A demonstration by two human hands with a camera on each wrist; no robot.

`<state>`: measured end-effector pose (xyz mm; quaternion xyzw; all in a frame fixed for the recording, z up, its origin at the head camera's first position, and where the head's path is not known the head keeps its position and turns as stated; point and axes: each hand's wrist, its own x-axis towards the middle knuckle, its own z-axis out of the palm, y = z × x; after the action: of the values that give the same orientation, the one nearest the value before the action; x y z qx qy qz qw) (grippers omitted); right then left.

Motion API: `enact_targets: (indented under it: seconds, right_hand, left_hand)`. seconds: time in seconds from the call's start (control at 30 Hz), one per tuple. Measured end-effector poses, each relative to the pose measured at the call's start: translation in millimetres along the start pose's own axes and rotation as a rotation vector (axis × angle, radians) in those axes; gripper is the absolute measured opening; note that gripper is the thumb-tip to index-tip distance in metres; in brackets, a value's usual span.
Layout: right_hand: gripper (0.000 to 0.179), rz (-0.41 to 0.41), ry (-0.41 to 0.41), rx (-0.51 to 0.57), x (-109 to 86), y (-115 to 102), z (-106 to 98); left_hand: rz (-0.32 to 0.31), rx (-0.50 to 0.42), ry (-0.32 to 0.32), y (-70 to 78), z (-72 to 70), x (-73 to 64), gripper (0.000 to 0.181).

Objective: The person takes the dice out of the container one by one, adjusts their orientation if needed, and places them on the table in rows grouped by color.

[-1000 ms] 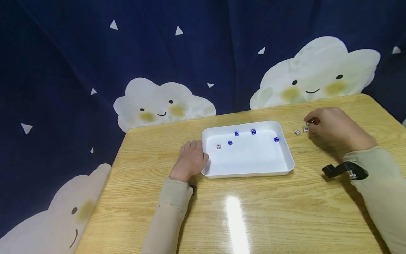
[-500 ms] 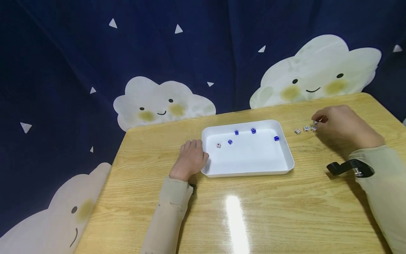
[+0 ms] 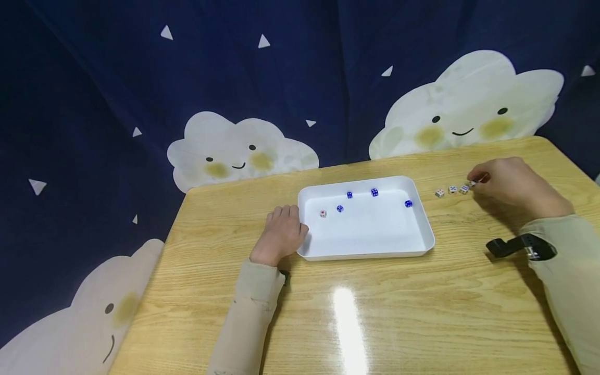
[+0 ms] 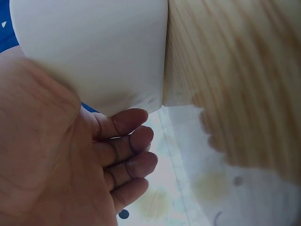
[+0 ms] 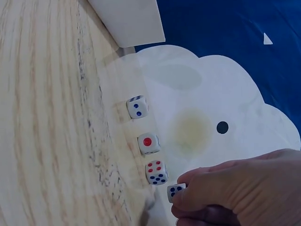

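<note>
My left hand (image 3: 280, 235) grips the left end of the white tray (image 3: 365, 245), thumb over the rim; in the left wrist view its fingers (image 4: 141, 165) curl by the outer wall. My right hand (image 3: 517, 186) pinches a white die (image 5: 175, 190) between thumb and forefinger, at the right end of a short row. That row on the table holds three white dice: the leftmost die (image 3: 439, 193), the middle die (image 3: 452, 190) and the right die (image 3: 463, 189), closest to the pinched one.
Inside the tray lie several blue dice, among them one blue die (image 3: 409, 203) near the right wall, and a white die (image 3: 323, 213) with a red dot. The wooden table (image 3: 398, 312) backs onto a dark blue curtain (image 3: 300, 62) with cloud figures.
My right hand has moved right with the pinched die, then down to the end of the row. The row's third die has come into sight. My left hand stays on the tray.
</note>
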<state>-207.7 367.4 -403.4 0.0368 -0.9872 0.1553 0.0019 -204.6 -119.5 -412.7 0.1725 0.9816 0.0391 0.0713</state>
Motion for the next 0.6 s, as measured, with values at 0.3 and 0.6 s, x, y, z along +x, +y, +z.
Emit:
enact_targets:
  seconds: [0.3,0.6]
  right_hand:
    - [0.027,0.013,-0.023,-0.029,2.1,1.7,3.6]
    - [0.027,0.002,-0.043,-0.041,1.7,4.1,3.8]
  left_hand:
    - [0.000,0.000,-0.001,-0.5,-0.1,-0.1,0.026]
    - [-0.001,-0.003,0.004,-1.1,1.5,1.2,0.027]
